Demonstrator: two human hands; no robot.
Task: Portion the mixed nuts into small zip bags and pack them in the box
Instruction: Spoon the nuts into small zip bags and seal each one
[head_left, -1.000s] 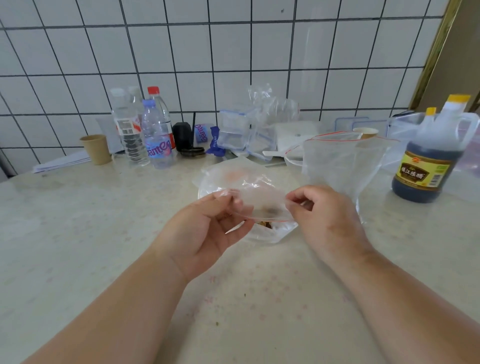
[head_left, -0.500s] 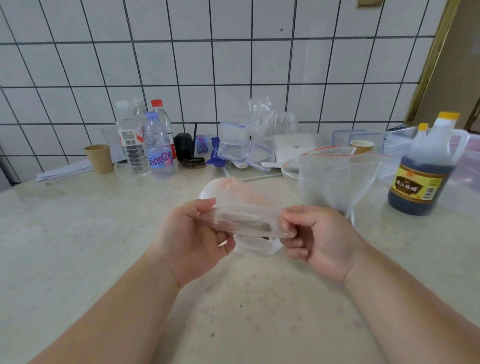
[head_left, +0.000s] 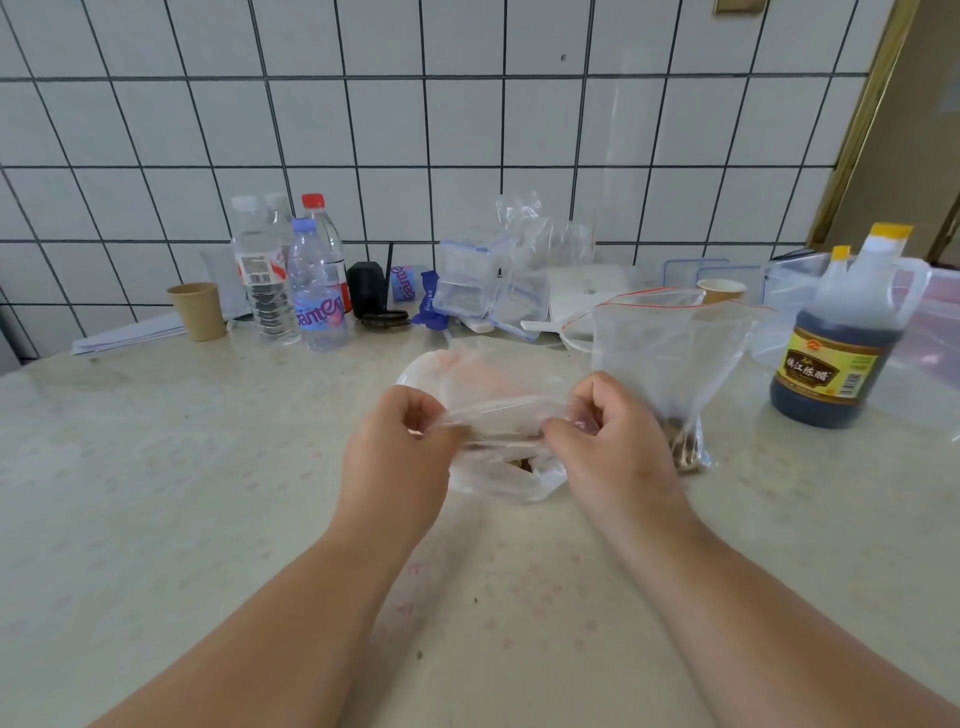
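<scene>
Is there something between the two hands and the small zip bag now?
No. The left hand and the right hand already pinch the small zip bag at its ends; nothing visible lies between.

— What are the hands doing?
— The left hand (head_left: 400, 457) and right hand (head_left: 608, 447) each pinch one end of a small zip bag (head_left: 498, 421), held stretched between them above the worktop (head_left: 156, 493).
— And beside them?
— A larger bag of nuts (head_left: 670, 364) stands upright just right of the right hand. Farther right, a dark vinegar bottle (head_left: 841, 353); water bottles (head_left: 291, 280) stand by the tiled wall.
</scene>
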